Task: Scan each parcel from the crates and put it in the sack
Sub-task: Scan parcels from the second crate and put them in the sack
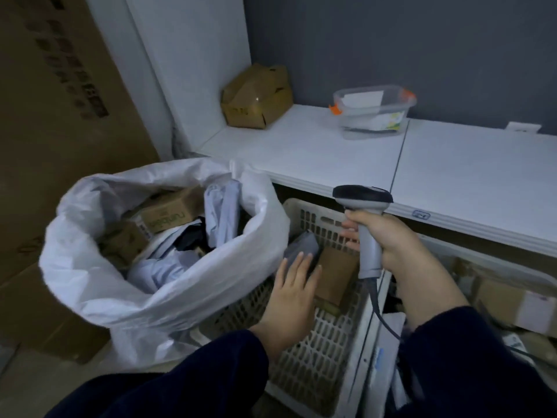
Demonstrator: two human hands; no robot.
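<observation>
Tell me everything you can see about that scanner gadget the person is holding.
The handheld scanner looks plastic: a black head on a grey handle, with a dark cable running down from its base. It stands roughly upright, head pointing left, above the white slatted crate. The right hand grips the handle, fingers curled round it.
</observation>
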